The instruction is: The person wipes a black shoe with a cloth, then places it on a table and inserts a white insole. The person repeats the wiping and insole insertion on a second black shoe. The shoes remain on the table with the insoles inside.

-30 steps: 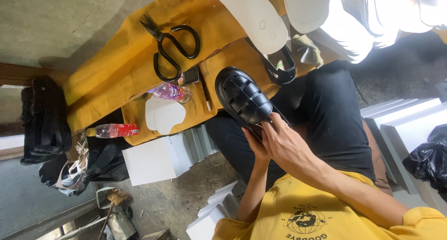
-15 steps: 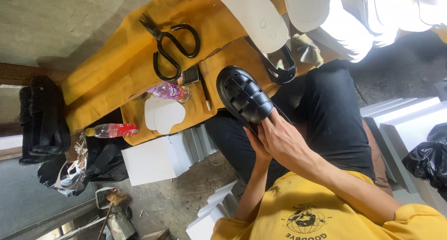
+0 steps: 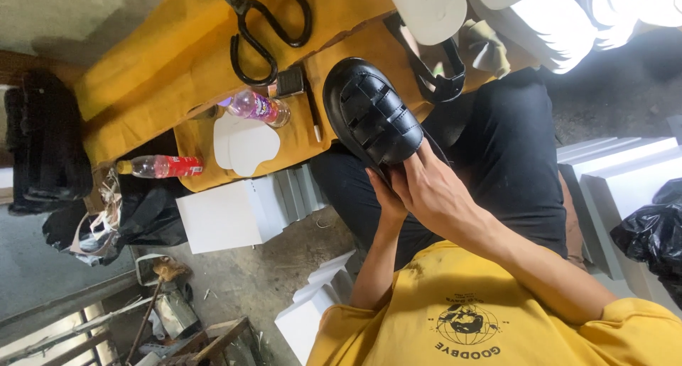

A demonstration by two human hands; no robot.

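— Head view: where is the shoe?
— The black strapped shoe lies at centre, on the yellow table edge. The right hand at its five o'clock wraps fingers over the heel; the left hand cups it beneath.
— Around it?
— Large scissors at eleven o'clock, a pink bottle at nine.

This is a small shoemaking workshop with a rough concrete floor. A workbench covered in yellow sheet material carries large black shears, white shoe soles and cut white pieces. White boxes sit stacked below (drink bottles lie among the tools), and a finished black sandal is being handled.
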